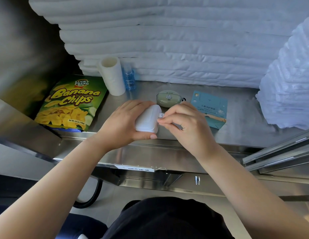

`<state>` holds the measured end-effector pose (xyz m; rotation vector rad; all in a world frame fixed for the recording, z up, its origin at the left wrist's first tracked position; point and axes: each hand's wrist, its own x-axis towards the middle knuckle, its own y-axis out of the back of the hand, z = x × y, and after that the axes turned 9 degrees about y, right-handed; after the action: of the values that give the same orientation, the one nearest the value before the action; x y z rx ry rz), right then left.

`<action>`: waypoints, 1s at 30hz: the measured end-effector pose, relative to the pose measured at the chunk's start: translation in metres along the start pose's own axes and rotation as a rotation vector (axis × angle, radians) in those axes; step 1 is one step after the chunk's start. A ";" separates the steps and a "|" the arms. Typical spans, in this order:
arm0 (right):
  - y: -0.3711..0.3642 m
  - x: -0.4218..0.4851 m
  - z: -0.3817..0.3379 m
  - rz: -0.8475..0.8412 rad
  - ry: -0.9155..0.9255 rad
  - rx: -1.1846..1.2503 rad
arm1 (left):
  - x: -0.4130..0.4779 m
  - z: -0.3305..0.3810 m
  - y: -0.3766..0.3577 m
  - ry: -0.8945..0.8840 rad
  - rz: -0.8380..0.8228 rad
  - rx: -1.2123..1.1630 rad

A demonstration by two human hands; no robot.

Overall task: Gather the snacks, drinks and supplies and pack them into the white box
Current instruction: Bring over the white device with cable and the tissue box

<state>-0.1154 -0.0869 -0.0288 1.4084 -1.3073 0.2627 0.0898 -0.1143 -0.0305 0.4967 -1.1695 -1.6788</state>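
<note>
The left hand [122, 121] wraps around a small white case [147, 118] at the centre of the frame, fingers curled over its far side and the thumb pressed along its near edge. The right hand [186, 125] comes in from the right with curled fingers, its fingertips pinching a small metal tab [161, 115] that sticks out of the case's right end. Whether the case rests on the steel shelf [240, 133] or is held just above its front edge cannot be told.

Just behind the hands lies a rounded green pouch [167, 99], and to its right, partly hidden by the right hand, a flat teal packet [209, 107] with printed text. At the left of the frame a green bag of banana chips [71, 104] lies face up on the shelf. Behind its upper right corner stands a white paper roll [112, 76], with a small blue bottle [129, 80] just beside it. A stack of folded white linens [167, 40] fills the upper part of the frame, and another white pile [288, 83] sits at the right edge.
</note>
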 end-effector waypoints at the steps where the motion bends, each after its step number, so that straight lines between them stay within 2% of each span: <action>1: -0.001 0.001 0.001 -0.007 0.000 0.000 | 0.000 0.000 0.000 0.003 0.001 0.002; 9: -0.007 0.000 0.006 -0.115 0.014 -0.084 | -0.003 -0.006 0.002 0.049 0.037 0.156; 16: -0.005 -0.002 0.007 -0.248 -0.013 -0.125 | -0.004 -0.014 0.004 0.135 0.046 0.180; 22: -0.006 0.014 0.009 -0.120 -0.020 -0.091 | -0.009 -0.019 0.016 0.171 0.073 -0.071; 30: -0.009 0.023 0.023 -0.170 -0.131 0.023 | -0.016 -0.025 0.012 0.188 0.100 0.054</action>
<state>-0.1113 -0.1201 -0.0236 1.5677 -1.2847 0.0721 0.1212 -0.1123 -0.0346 0.6062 -1.0867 -1.4847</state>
